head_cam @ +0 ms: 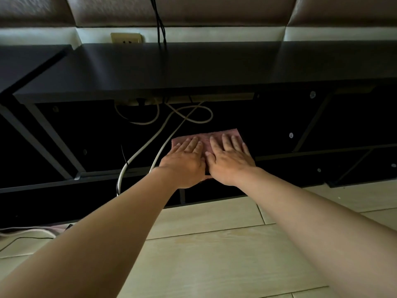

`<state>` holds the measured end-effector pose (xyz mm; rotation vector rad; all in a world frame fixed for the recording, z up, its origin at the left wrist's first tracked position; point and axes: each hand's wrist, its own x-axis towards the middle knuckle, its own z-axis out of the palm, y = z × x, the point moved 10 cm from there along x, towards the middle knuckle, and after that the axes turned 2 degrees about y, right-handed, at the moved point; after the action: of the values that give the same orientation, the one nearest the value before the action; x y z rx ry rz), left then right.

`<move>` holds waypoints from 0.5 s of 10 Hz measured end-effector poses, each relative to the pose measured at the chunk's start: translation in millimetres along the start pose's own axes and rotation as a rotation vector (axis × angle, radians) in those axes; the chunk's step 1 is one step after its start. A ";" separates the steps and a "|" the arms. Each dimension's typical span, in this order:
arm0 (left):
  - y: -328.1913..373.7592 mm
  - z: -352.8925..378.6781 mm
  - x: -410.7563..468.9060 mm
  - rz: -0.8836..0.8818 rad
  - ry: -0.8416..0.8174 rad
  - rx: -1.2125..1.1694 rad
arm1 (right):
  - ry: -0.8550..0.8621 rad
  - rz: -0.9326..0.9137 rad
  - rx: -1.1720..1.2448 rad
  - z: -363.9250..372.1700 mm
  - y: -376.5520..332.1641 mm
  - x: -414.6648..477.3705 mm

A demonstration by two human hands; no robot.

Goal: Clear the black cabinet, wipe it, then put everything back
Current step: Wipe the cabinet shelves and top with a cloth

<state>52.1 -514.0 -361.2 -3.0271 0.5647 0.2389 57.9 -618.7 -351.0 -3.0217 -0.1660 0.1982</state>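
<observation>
Only the head view here, so going with that. Looking forward and down at the black cabinet (150, 67), low and long against the wall. Reaching in with both bare arms, elbows nearly straight, forearms coming up from the bottom corners of the view and meeting at the middle open compartment under the top board.

Pressing the left hand (184, 163) and the right hand (228, 162) palms-down, side by side, on a pink cloth (214, 136). Fingers all straight and pointing toward the cabinet's back, a bit fanned apart on the right hand, closer together on the left, not curled round anything, thumbs turned inward and just about touching each other.

Got the cloth spread flat on the shelf board, near part under the palms by the shelf's front edge, far edge poking out past the fingertips.

Just left of the cloth, seeing white cables (159, 134) looping down from under the top board, crossing the shelf and dropping over its front edge. Further back, spotting a brass-coloured wall socket (126, 38) above the top board's back edge, toward its left corner, and a black cord (161, 22) hanging down behind the middle of that edge. Pale wood-look floor (214, 244) under the arms.
</observation>
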 end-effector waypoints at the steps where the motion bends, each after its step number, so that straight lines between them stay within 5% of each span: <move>1: -17.5 -2.8 4.5 -0.043 0.039 -0.075 | 0.000 -0.040 0.008 0.9 -11.1 1.1; 5: -64.9 -22.3 43.4 -0.101 0.223 -0.161 | -0.032 -0.080 0.063 -2.4 -32.9 61.5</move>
<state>118.7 -470.7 -344.7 -3.2518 0.4219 -0.0620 115.5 -579.4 -352.4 -2.9434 -0.2771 0.2402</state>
